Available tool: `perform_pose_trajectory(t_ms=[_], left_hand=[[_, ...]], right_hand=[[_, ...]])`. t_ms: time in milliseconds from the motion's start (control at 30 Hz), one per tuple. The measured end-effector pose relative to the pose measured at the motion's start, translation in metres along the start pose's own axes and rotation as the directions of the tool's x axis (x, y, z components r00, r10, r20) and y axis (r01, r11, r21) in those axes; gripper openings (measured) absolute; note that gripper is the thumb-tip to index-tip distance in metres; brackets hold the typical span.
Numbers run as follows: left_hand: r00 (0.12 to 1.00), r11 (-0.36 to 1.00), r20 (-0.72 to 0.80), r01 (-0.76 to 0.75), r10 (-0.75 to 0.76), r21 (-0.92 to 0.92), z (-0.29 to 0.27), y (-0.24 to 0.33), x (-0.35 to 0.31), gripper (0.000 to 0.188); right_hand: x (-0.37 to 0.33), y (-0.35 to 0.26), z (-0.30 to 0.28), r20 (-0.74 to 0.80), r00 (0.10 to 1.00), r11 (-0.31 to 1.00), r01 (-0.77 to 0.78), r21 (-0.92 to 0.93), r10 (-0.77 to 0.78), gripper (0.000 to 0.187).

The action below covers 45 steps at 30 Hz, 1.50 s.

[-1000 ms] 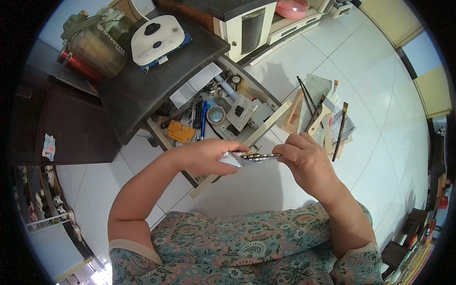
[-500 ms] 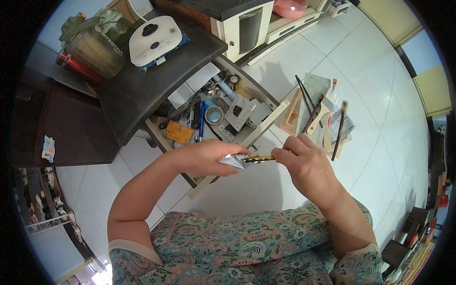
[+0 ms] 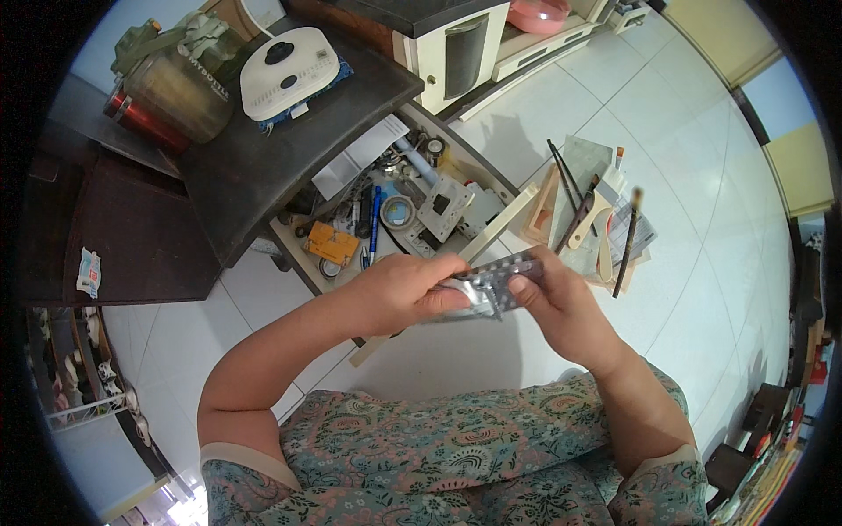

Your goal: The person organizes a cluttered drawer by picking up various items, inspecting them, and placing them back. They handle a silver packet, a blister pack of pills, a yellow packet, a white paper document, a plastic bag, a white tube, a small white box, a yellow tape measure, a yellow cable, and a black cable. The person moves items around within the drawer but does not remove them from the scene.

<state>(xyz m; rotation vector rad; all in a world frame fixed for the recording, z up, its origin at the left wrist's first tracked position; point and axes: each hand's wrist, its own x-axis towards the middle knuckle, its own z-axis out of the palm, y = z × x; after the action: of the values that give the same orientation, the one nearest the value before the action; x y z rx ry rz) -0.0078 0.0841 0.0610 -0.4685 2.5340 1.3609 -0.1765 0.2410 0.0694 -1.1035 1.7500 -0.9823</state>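
In front of me, above the open drawer's front edge, I hold silver blister packs between both hands. My left hand grips their left end, thumb over a crinkled foil part. The right end lies between the thumb and fingers of my right hand, where rows of small bumps show. How many packs overlap is hard to make out. Beyond my hands the drawer contains a tape roll, a blue pen, an orange packet and a white switch plate.
Right of the drawer, several paintbrushes lie on papers and boards on the tiled floor. On the dark cabinet top stand a white device, a large jug and a red bottle. White paper lies across the drawer's back.
The packs have turned from nearly edge-on to showing a broad silver face. My right hand has shifted its grip, its thumb now lying on top; my left hand has moved slightly right.
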Motion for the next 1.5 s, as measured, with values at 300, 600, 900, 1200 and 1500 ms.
perform_pose_trajectory(t_ms=[300,600,900,1200,1500], left_hand=[[0.983,0.967,-0.162,0.040,-0.083,-0.252,0.016,0.005,0.007,0.026],[0.973,0.958,-0.231,-0.069,0.004,-0.277,0.036,0.008,0.006,0.032],[0.947,0.966,-0.319,-0.103,0.023,-0.237,0.017,0.002,0.012,0.042],[0.965,0.697,-0.236,-0.088,-0.119,-0.712,0.023,-0.002,0.014,0.026],[0.955,0.787,-0.295,-0.161,-0.028,-0.596,0.028,0.005,0.014,0.030]], right_hand=[[0.000,0.010,0.019,-0.013,0.981,0.903,-0.175,0.393,0.196,0.022],[-0.008,0.006,0.008,0.098,0.977,0.962,-0.203,0.182,0.187,0.020],[0.000,-0.002,-0.007,-0.173,0.963,0.904,-0.122,0.410,0.208,0.032],[0.002,-0.002,0.006,-0.073,0.968,0.733,-0.131,0.667,0.240,0.040],[-0.002,-0.001,0.017,0.057,0.983,0.837,-0.179,0.518,0.175,0.042]])
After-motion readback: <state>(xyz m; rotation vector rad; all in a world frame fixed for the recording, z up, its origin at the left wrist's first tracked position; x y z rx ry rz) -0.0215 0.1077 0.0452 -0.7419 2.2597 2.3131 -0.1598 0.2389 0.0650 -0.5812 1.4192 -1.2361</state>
